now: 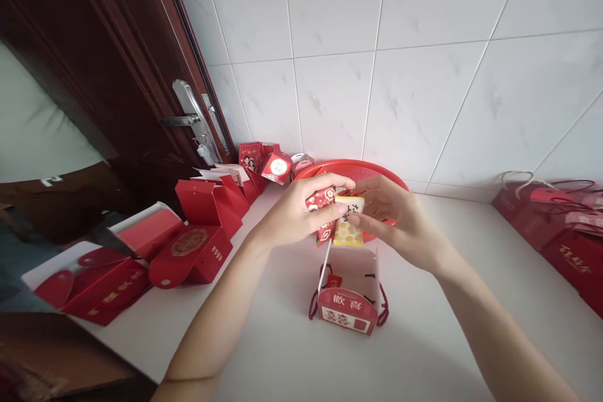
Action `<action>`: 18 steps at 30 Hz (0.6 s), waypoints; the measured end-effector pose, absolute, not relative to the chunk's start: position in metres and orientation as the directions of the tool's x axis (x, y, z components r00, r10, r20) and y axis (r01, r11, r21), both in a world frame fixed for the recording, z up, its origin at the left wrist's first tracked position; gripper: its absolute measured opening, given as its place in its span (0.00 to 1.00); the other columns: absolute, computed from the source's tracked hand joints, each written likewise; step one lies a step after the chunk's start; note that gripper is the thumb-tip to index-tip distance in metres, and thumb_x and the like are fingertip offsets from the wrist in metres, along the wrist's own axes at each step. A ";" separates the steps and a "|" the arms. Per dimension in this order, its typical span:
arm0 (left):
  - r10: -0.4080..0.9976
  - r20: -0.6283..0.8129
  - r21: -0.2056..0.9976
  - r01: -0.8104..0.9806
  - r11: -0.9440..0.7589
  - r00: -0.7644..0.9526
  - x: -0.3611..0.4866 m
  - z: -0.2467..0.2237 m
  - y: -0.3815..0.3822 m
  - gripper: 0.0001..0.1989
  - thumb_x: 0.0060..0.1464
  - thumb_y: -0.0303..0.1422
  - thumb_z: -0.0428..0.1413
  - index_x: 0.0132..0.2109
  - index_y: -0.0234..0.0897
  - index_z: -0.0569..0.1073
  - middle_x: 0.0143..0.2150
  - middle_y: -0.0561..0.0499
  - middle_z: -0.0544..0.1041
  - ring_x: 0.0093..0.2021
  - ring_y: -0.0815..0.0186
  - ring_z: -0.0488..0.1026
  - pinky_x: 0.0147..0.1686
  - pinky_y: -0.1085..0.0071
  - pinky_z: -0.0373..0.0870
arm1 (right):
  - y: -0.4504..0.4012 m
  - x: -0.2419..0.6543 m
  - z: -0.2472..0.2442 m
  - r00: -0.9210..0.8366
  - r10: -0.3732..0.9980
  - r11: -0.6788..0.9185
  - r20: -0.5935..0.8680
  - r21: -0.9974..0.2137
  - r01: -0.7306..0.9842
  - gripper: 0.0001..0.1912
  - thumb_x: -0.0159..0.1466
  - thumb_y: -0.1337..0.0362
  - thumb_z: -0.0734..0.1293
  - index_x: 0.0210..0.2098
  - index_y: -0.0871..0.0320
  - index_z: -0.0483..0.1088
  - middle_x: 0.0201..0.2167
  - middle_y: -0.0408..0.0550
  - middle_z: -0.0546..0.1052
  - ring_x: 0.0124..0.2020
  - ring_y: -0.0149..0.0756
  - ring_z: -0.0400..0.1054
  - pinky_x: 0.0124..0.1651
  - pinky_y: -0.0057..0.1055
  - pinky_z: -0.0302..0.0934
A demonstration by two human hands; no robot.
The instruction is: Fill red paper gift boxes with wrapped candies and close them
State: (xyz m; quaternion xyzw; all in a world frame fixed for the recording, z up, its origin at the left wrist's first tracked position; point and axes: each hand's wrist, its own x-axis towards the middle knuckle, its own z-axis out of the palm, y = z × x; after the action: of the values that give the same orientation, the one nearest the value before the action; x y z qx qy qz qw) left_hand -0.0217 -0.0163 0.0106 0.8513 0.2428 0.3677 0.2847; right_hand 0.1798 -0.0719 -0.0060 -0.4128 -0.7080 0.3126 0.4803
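Note:
My left hand [308, 207] is closed on a red patterned snack packet [325, 220]. Its thumb also lies over a yellow and white snack packet [350, 226] beside the red one. From the other side, my right hand [391, 217] grips the yellow packet with thumb and fingers. Both packets are in the air above an open red and white gift box [348, 308] with dark red rope handles. A small red piece [334, 281] lies inside that box. Behind my hands stands a red plastic basket [348, 166], its contents mostly hidden by them.
Several red gift boxes stand along the left, among them an open-lidded box [193, 251]. Smaller red boxes [277, 167] sit by the tiled wall [424, 94]. Dark red gift bags [556, 232] line the right of the white table [438, 339]. A door handle [188, 107] is at upper left.

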 end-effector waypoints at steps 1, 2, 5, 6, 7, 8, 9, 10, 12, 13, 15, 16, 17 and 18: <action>0.620 0.486 0.668 0.196 -0.718 0.616 -0.021 0.010 -0.016 0.15 0.60 0.35 0.59 0.53 0.39 0.75 0.53 0.48 0.79 0.55 0.59 0.76 0.53 0.66 0.73 | -0.072 0.179 -0.006 -0.216 0.886 0.458 0.411 -0.849 0.265 0.16 0.63 0.56 0.71 0.47 0.55 0.69 0.34 0.46 0.77 0.33 0.36 0.73 0.35 0.35 0.70; 0.623 0.486 0.669 0.198 -0.716 0.612 -0.021 0.009 -0.015 0.15 0.60 0.36 0.59 0.53 0.39 0.75 0.54 0.48 0.79 0.55 0.59 0.75 0.54 0.66 0.73 | -0.072 0.179 -0.006 -0.222 0.886 0.455 0.407 -0.854 0.253 0.15 0.64 0.57 0.70 0.47 0.55 0.69 0.33 0.45 0.77 0.32 0.36 0.73 0.35 0.35 0.71; 0.661 0.508 0.664 0.238 -0.709 0.552 -0.024 0.010 -0.012 0.14 0.61 0.37 0.58 0.52 0.39 0.76 0.52 0.48 0.79 0.53 0.59 0.76 0.54 0.65 0.72 | -0.074 0.180 -0.005 -0.219 0.884 0.462 0.413 -0.840 0.285 0.09 0.64 0.61 0.69 0.44 0.56 0.70 0.33 0.45 0.77 0.29 0.34 0.71 0.34 0.34 0.70; 0.675 0.517 0.667 0.248 -0.703 0.526 -0.026 0.011 -0.011 0.14 0.62 0.38 0.57 0.52 0.39 0.76 0.51 0.48 0.80 0.52 0.59 0.77 0.53 0.64 0.72 | -0.075 0.181 -0.004 -0.246 0.883 0.462 0.400 -0.830 0.312 0.08 0.64 0.63 0.69 0.42 0.56 0.71 0.34 0.45 0.77 0.29 0.33 0.71 0.34 0.34 0.69; 0.689 0.520 0.675 0.252 -0.694 0.505 -0.028 0.011 -0.010 0.15 0.63 0.38 0.56 0.53 0.39 0.76 0.49 0.48 0.81 0.50 0.60 0.77 0.52 0.64 0.72 | -0.076 0.182 -0.004 -0.294 0.880 0.460 0.372 -0.820 0.341 0.07 0.63 0.64 0.69 0.41 0.56 0.71 0.34 0.45 0.77 0.29 0.33 0.71 0.34 0.33 0.69; 0.702 0.515 0.688 0.251 -0.681 0.493 -0.029 0.012 -0.010 0.15 0.63 0.38 0.56 0.53 0.39 0.75 0.46 0.48 0.82 0.48 0.60 0.78 0.51 0.64 0.73 | -0.078 0.183 -0.003 -0.353 0.875 0.455 0.330 -0.811 0.369 0.06 0.63 0.65 0.69 0.40 0.56 0.72 0.34 0.45 0.77 0.29 0.33 0.71 0.35 0.33 0.69; 0.713 0.503 0.705 0.245 -0.666 0.489 -0.031 0.013 -0.009 0.15 0.64 0.38 0.55 0.54 0.39 0.75 0.43 0.49 0.82 0.45 0.61 0.78 0.49 0.65 0.73 | -0.078 0.183 -0.003 -0.407 0.868 0.447 0.284 -0.804 0.393 0.05 0.63 0.65 0.69 0.39 0.56 0.73 0.33 0.45 0.78 0.30 0.33 0.72 0.35 0.33 0.68; 0.720 0.490 0.721 0.237 -0.651 0.491 -0.031 0.013 -0.009 0.15 0.64 0.38 0.54 0.54 0.39 0.75 0.41 0.49 0.82 0.43 0.61 0.78 0.47 0.65 0.73 | -0.079 0.182 -0.003 -0.439 0.864 0.439 0.249 -0.799 0.411 0.04 0.63 0.65 0.68 0.38 0.56 0.73 0.32 0.45 0.78 0.31 0.34 0.72 0.36 0.33 0.68; 0.727 0.475 0.739 0.224 -0.635 0.496 -0.030 0.013 -0.009 0.14 0.64 0.35 0.52 0.53 0.38 0.76 0.40 0.49 0.82 0.43 0.62 0.78 0.46 0.66 0.73 | -0.078 0.180 -0.004 -0.425 0.872 0.427 0.244 -0.804 0.414 0.04 0.65 0.63 0.67 0.38 0.56 0.73 0.33 0.46 0.78 0.34 0.35 0.73 0.38 0.34 0.69; 0.726 0.477 0.740 0.219 -0.635 0.495 -0.028 0.013 -0.010 0.13 0.64 0.33 0.52 0.52 0.38 0.76 0.41 0.49 0.81 0.45 0.62 0.77 0.47 0.66 0.73 | -0.078 0.179 -0.004 -0.390 0.882 0.421 0.265 -0.816 0.396 0.06 0.66 0.61 0.67 0.38 0.57 0.72 0.34 0.47 0.79 0.35 0.36 0.73 0.40 0.35 0.69; 0.722 0.486 0.738 0.211 -0.641 0.492 -0.023 0.010 -0.011 0.13 0.63 0.31 0.51 0.50 0.38 0.77 0.46 0.49 0.80 0.48 0.62 0.76 0.48 0.66 0.72 | -0.076 0.175 -0.005 -0.314 0.897 0.409 0.311 -0.854 0.322 0.09 0.66 0.57 0.68 0.38 0.57 0.71 0.38 0.48 0.79 0.38 0.37 0.74 0.42 0.36 0.70; 0.716 0.495 0.734 0.205 -0.648 0.492 -0.020 0.009 -0.012 0.13 0.62 0.31 0.51 0.51 0.39 0.76 0.49 0.49 0.79 0.49 0.62 0.76 0.49 0.66 0.72 | -0.075 0.173 -0.006 -0.286 0.903 0.399 0.322 -0.874 0.277 0.11 0.65 0.55 0.69 0.39 0.57 0.70 0.38 0.49 0.79 0.39 0.38 0.74 0.43 0.37 0.71; 0.706 0.507 0.726 0.197 -0.659 0.495 -0.017 0.007 -0.012 0.13 0.62 0.31 0.52 0.51 0.39 0.76 0.52 0.48 0.79 0.51 0.62 0.75 0.51 0.66 0.72 | -0.074 0.171 -0.008 -0.265 0.909 0.386 0.323 -0.892 0.234 0.13 0.63 0.54 0.70 0.40 0.57 0.68 0.38 0.49 0.78 0.38 0.39 0.75 0.42 0.38 0.71; 0.690 0.525 0.714 0.185 -0.676 0.498 -0.014 0.005 -0.013 0.14 0.63 0.32 0.52 0.53 0.40 0.75 0.54 0.48 0.78 0.52 0.61 0.75 0.52 0.65 0.72 | -0.073 0.169 -0.009 -0.247 0.914 0.372 0.321 -0.908 0.195 0.16 0.62 0.54 0.72 0.41 0.56 0.67 0.37 0.48 0.78 0.38 0.39 0.75 0.42 0.38 0.72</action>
State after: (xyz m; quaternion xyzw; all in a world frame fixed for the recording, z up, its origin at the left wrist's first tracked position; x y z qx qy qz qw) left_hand -0.0140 -0.0132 0.0053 0.8120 0.2695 0.4224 0.2992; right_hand 0.1695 -0.0734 -0.0087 -0.4037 -0.6870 0.3889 0.4624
